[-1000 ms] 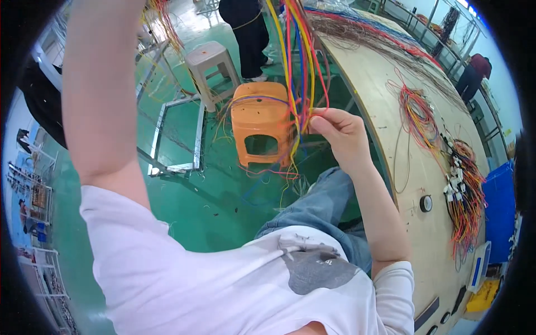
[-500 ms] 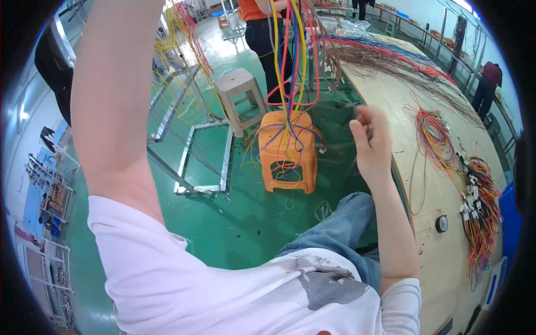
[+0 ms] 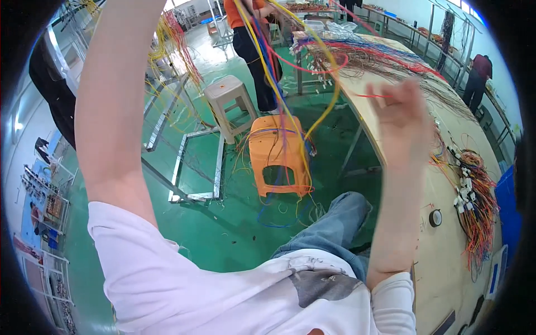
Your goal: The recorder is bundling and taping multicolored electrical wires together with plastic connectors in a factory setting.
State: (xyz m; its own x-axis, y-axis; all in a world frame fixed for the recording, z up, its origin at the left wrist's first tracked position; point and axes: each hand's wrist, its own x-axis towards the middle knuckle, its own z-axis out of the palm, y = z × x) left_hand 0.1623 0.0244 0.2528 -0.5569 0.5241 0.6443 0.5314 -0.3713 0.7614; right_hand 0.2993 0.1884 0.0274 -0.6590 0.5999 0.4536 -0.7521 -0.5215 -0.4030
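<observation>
My left arm reaches up past the top edge, so its hand is out of sight. My right hand, blurred by motion, is raised over the table's near edge with its fingers drawn together. A thin red wire runs into those fingers. In front of me hang long yellow, blue and red wires, their upper ends beyond the top of the picture. One yellow wire bows out to the right. Lower down, the strands fall across an orange plastic stool and reach toward the floor.
On the right, a wooden table carries wire bundles with white connectors, a roll of black tape and long brown and red wires. A grey stool and metal frame stand left. A person in orange stands ahead.
My right hand has moved up and to the right, with a red wire now at its fingers. The hanging wires have swung and spread, the yellow one bowing right. My left arm barely moved.
</observation>
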